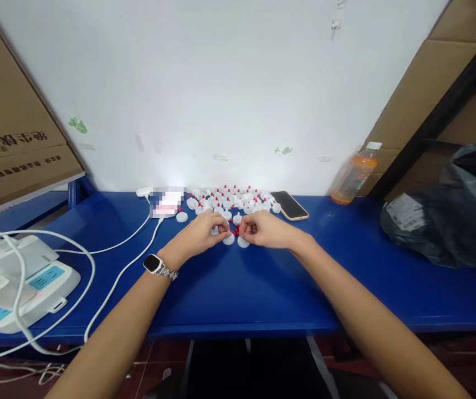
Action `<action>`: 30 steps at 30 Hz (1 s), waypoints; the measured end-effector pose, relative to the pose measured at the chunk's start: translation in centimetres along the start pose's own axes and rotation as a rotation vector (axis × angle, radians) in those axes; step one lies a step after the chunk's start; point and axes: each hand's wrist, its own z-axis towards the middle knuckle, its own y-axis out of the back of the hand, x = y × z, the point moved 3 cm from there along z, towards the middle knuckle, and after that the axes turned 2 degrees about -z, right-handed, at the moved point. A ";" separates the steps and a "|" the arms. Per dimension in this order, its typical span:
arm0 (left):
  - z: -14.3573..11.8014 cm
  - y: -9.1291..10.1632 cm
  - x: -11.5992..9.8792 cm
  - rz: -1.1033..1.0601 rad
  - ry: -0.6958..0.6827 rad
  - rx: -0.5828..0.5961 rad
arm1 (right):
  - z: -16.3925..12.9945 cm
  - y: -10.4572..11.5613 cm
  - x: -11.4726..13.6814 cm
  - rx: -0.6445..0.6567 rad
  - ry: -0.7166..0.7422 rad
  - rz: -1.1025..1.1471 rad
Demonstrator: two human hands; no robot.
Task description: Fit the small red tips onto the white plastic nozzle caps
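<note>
the fingers (221, 226) of the left hand (201, 233) are curled in and pinched together at their tips, and the fingers (249, 227) of the right hand (265, 229) are bent the same way, the two hands almost meeting over the middle of the blue table (262, 282). between the two sets of fingertips sits a small red piece (236, 230); it is too small to tell which hand grips it, or whether both do. two white round caps (236, 240) lie on the table just under the fingertips, touching or nearly touching them.

behind the hands, toward the white wall (229, 83), a loose heap of white caps with red tips (231, 200) is spread out. a phone (290, 205) lies flat just right of the heap, and an orange drink bottle (354, 174) stands further right against the wall. a white charger block (165, 202) sits left of the heap, with white cables (113, 277) running from it toward the near left edge, where a white power strip (21, 282) rests. a black plastic bag (449, 221) fills the right end.

the stretch of table between the hands and the near edge is open, both forearms crossing it. the left wrist wears a watch (154, 264).
</note>
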 end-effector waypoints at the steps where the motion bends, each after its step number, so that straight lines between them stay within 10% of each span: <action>1: 0.0 0.0 0.0 0.006 -0.001 0.000 | 0.2 -0.2 0.0 -0.027 0.014 -0.026; 12: 0.0 0.9 -0.7 0.014 0.049 -0.148 | 1.2 2.4 -2.3 -0.411 -0.076 -0.245; 20: 0.4 0.7 -0.8 0.032 0.055 -0.158 | 6.5 2.1 -3.0 -0.386 -0.222 -0.721; 30: -0.1 1.4 -0.8 -0.001 0.082 -0.366 | 4.9 2.5 -2.6 -0.444 -0.287 0.069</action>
